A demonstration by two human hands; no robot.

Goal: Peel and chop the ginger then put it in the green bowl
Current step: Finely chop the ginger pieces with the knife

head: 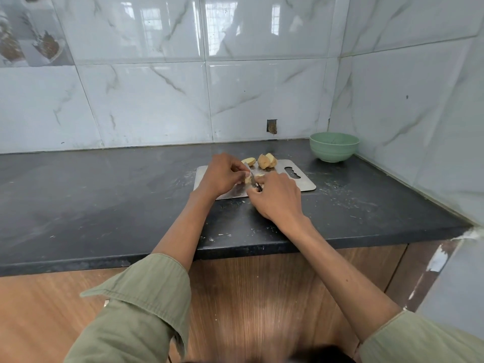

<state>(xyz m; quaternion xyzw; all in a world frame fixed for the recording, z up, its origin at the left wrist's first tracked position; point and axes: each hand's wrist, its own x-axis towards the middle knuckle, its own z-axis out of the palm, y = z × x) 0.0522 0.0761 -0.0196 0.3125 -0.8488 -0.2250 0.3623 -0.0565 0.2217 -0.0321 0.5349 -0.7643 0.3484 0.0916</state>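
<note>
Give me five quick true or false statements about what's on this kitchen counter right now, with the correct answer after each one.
1. The green bowl stands in the counter's far right corner, off the cutting board. True.
2. Chopped ginger already fills the bowl. False: no ginger is visible in it from this angle.
3. The right hand holds the knife. True.
4. The left hand lies flat on the counter, away from the board. False: it pinches a ginger piece over the board.
5. Other ginger pieces lie at the board's far edge. True.
</note>
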